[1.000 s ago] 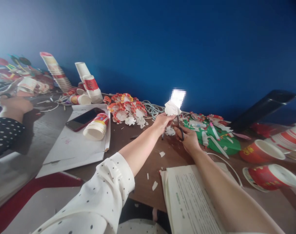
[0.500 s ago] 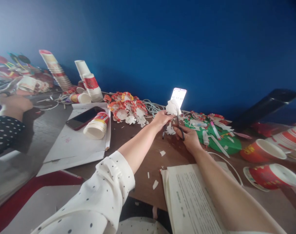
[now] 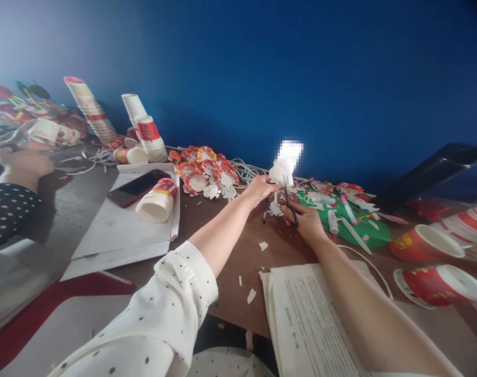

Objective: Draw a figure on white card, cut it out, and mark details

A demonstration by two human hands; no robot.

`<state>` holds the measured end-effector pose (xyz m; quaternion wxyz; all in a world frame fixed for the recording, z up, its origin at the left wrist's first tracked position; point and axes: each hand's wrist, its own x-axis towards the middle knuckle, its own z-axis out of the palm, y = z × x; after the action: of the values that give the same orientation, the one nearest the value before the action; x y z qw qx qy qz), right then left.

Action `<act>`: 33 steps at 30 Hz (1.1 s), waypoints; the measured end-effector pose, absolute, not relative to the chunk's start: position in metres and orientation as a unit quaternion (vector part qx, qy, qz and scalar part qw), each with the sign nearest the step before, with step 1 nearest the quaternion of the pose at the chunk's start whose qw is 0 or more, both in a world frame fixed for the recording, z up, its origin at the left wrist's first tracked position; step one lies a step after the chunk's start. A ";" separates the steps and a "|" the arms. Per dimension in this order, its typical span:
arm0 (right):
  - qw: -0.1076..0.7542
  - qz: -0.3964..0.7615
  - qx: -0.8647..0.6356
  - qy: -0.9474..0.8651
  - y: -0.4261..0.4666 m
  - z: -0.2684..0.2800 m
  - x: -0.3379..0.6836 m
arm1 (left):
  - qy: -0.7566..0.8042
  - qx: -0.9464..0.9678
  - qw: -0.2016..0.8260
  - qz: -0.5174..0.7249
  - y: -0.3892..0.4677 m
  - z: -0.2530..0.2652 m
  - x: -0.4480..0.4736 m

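Observation:
My left hand (image 3: pixel 261 189) pinches a white paper cutout (image 3: pixel 279 174) by its lower left edge, holding it up above the table. In my right hand (image 3: pixel 307 221) is a pair of dark-handled scissors (image 3: pixel 290 207), its blades pointing up at the cutout's right side. Whether the blades touch the paper I cannot tell. White paper scraps (image 3: pixel 275 208) lie just below, beside a dark pen-like stick (image 3: pixel 265 213). Behind the cutout stands a phone, its bright screen (image 3: pixel 291 152) partly hidden by the paper.
Red-and-white cut paper pieces (image 3: pixel 207 170) are heaped left of my hands. A paper cup (image 3: pixel 156 201) and a phone (image 3: pixel 138 188) lie on white sheets. To the right are a green disc (image 3: pixel 364 238) with scraps and red cups (image 3: pixel 422 243). Another person's hand (image 3: pixel 26 163) is far left.
Both hands keep nearly the same pose around the cutout and scissors. The whole view has shifted slightly; nothing else has visibly moved.

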<state>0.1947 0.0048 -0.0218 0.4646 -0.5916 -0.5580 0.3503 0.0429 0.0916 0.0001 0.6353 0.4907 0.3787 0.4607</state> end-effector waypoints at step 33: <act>0.503 0.354 -0.567 -0.548 0.012 -0.040 0.198 | 0.382 0.398 0.693 0.464 0.084 0.007 0.047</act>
<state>0.1979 0.0123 -0.0395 0.5028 -0.5672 -0.5480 0.3537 0.0468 0.0839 0.0073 0.6932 0.3982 0.3820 0.4636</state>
